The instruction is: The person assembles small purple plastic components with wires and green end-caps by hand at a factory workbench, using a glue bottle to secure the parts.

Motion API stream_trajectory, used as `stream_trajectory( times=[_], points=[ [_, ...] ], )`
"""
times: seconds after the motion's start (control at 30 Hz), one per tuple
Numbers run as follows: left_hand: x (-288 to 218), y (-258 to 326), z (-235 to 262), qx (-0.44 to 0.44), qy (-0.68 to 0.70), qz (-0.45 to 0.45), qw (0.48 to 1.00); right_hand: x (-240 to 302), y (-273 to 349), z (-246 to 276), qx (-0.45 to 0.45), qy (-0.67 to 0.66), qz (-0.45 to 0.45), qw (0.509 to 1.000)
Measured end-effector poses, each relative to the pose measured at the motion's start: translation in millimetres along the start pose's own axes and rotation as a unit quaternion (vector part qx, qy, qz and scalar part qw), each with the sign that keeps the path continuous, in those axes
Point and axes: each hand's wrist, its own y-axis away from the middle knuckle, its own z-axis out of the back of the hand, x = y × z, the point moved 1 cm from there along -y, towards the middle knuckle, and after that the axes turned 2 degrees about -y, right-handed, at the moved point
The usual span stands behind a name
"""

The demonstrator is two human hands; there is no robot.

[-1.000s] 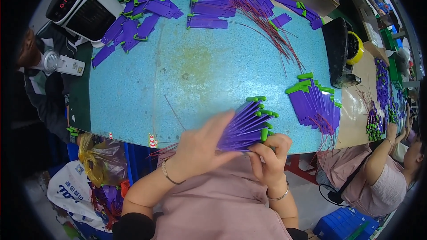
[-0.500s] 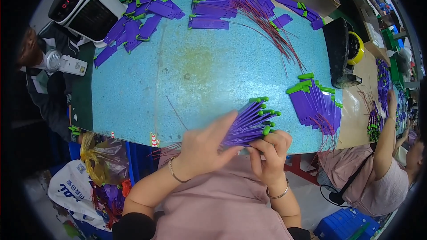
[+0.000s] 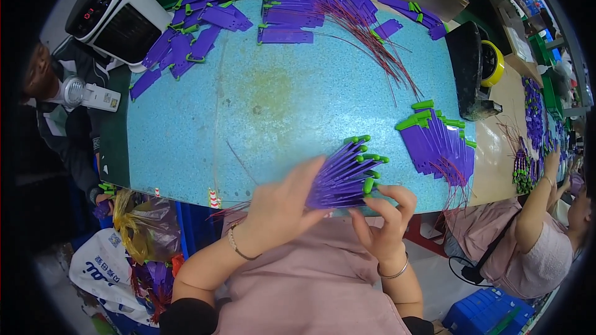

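A fanned bundle of flat purple strips with green tips (image 3: pixel 338 177) is held in my left hand (image 3: pixel 279 201), its fingers wrapped round the bundle. The green tips point up and to the right, over the table's near edge. My right hand (image 3: pixel 388 217) is just right of the bundle's lower end, thumb and fingers apart, and I see nothing in it. Thin red wires trail out to the left beneath my left hand. To the right on the blue table (image 3: pixel 186 130) lies another fanned stack of purple strips with green ends (image 3: pixel 437 152), with red wires hanging over the edge.
Purple strips (image 3: pixel 292 18) and long red wires (image 3: pixel 372 43) lie along the far side. More strips are at far left beside a white heater (image 3: pixel 115 18). A black tape dispenser (image 3: pixel 465 74) stands at right. Co-workers sit at both sides; bags hang at lower left.
My right hand has moved off the bundle's lower edge, and its thumb and fingers have spread. My left hand keeps its hold. The co-worker's arm at right has shifted.
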Motion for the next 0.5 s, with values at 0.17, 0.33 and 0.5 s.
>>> stream_trajectory(
  times=[0.17, 0.33, 0.5],
  points=[
    [2, 1, -1, -0.02, -0.004, -0.011, 1.0, 0, -18, 14, 0.088, 0.133, 0.051, 0.986],
    [-3, -1, -1, -0.015, -0.013, -0.007, 1.0, -5, -18, 24, 0.116, 0.15, -0.034, 0.981],
    [0, -9, -12, -0.018, 0.027, -0.015, 0.999, -5, -26, 17, 0.148, 0.142, -0.074, 0.976]
  ],
)
